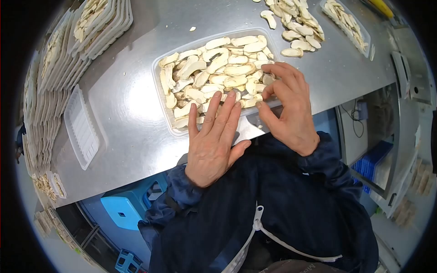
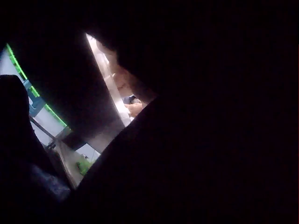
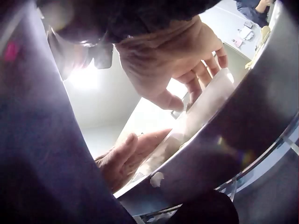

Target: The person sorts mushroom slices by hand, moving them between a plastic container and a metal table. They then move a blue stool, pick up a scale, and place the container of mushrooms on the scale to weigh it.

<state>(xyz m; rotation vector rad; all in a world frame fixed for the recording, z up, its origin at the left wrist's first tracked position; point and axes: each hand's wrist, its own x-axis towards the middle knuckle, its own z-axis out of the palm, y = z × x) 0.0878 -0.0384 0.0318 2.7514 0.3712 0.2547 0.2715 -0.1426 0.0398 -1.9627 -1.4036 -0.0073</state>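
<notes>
Navy jacket [image 1: 218, 227], long sleeves, slightly shiny. White zip [image 1: 291, 249], big pull tab [image 1: 259, 211] at 5 o'clock in head view. Darker brownish layer [image 1: 287, 267] underneath, pale lettering, partly cut off.

The tabletop [image 1: 127, 59] looks like smooth brushed metal, glossy where light glares left of centre. The tray [image 1: 160, 98] in the middle is clear, shiny plastic, as is the ribbed tray [image 1: 82, 129] at left. The pale slices [image 1: 239, 69] look matt. At lower centre, the dark jacket [image 1: 291, 200] is soft, creased cloth; the stool [image 1: 125, 208] at lower left is smooth blue plastic.
</notes>
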